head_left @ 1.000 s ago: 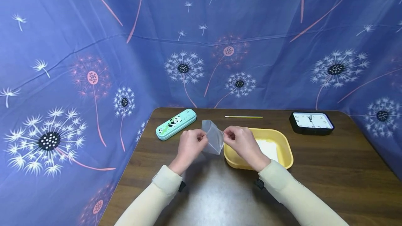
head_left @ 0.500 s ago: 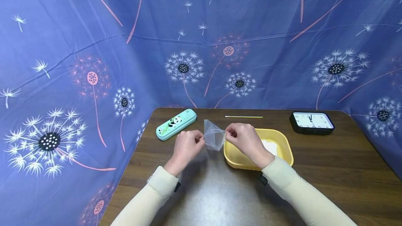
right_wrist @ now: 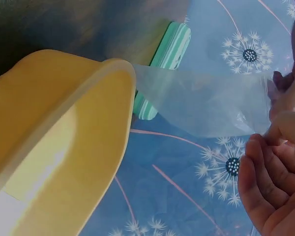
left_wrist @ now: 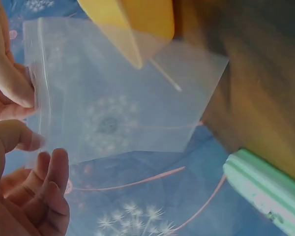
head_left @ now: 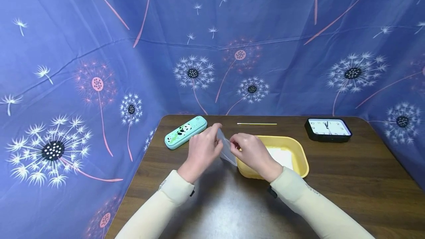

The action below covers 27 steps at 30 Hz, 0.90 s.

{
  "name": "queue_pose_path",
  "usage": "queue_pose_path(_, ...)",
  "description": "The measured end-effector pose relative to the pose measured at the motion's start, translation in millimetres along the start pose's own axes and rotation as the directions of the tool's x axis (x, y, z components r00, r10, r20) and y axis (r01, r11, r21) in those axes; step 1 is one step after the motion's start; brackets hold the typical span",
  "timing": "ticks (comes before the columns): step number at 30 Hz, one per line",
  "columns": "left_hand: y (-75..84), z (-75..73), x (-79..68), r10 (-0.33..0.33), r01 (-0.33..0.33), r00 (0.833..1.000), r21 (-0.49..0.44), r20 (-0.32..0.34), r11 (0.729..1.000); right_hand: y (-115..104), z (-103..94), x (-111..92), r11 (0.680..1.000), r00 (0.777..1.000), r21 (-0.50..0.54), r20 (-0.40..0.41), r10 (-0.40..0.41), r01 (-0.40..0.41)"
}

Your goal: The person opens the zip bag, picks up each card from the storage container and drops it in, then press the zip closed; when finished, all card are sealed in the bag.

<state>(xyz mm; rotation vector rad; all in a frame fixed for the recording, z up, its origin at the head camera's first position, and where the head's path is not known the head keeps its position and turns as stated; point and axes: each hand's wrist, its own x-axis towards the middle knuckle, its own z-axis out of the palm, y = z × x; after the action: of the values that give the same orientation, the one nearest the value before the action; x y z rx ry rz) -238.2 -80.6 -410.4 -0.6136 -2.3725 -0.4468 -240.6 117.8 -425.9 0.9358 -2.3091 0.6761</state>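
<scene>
I'm watching from far off. Far left and up top in the head cam hangs a big blue cloth w/ dandelions (head_left: 159, 95), prob just a backdrop. L of middle, on the brown wood table (head_left: 332, 183), a long mint-green panda case (head_left: 186, 132) lies on a slant, prob put aside to give the hands room.

Next, just under mid-frame, the L hand (head_left: 203, 152) has its thumb by the edge of a see-thru plastic zip bag (head_left: 227, 153). Its other fingers look apart from the thumb, so I can't tell if it's pinching. The bag is tilted btwn both hands, prob so they can get at the zip strip (left_wrist: 45, 73).

The R hand (head_left: 254, 153) has thumb + finger clamped on the bag's edge, prob so it won't flop. Above it lies a thin yellow stick (head_left: 257, 124), maybe a pencil.

Under the R hand, R of middle, is a yellow plastic tub (head_left: 301, 156), prob there to keep the flat white paper (head_left: 282, 156) together. Upper R on the table: a black box clock w/ white face (head_left: 328, 127), tipped back, maybe so it's easy to read.
</scene>
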Motion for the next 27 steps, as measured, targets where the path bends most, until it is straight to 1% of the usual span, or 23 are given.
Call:
queue_pose_path(4, 0.0, -8.5, 5.3, 0.042, -0.042, 0.999, 0.031, -0.004, 0.999, -2, -0.6, 2, 1.0, 1.0, -0.003, 0.003, -0.03, 0.03)
queue_pose_path(8, -0.9, -15.7, 8.2, 0.05, -0.05, 0.999, 0.035, -0.009, 0.998, -1, -1.3, 2, 1.0, 1.0, 0.0, -0.018, -0.021, 0.021)
queue_pose_path(11, -1.9, -18.1, 9.4, 0.051, -0.051, 0.998, 0.027, -0.021, 0.998, -2, -2.0, 0, 1.0, 1.0, 0.01, -0.02, 0.021, -0.021)
queue_pose_path(13, -2.6, -18.5, 9.2, 0.05, -0.049, 0.998, 0.02, -0.035, 0.999, -2, -2.7, -1, 0.998, 0.998, 0.013, -0.001, 0.059, -0.059)
queue_pose_path(17, -4.4, -18.4, 6.6, 0.044, -0.044, 0.995, 0.005, -0.085, 0.999, -1, -4.9, -5, 0.991, 0.99, -0.008, 0.039, 0.133, -0.133)
queue_pose_path(22, -8.2, -18.9, -0.4, 0.048, -0.047, 0.99, 0.011, -0.131, 0.999, 3, -10.6, -8, 0.982, 0.981, -0.049, 0.066, 0.184, -0.181)
queue_pose_path(27, -13.3, -19.5, -9.0, 0.078, -0.073, 0.987, 0.044, -0.139, 0.996, 7, -17.4, -10, 0.968, 0.964, -0.068, 0.097, 0.249, -0.243)
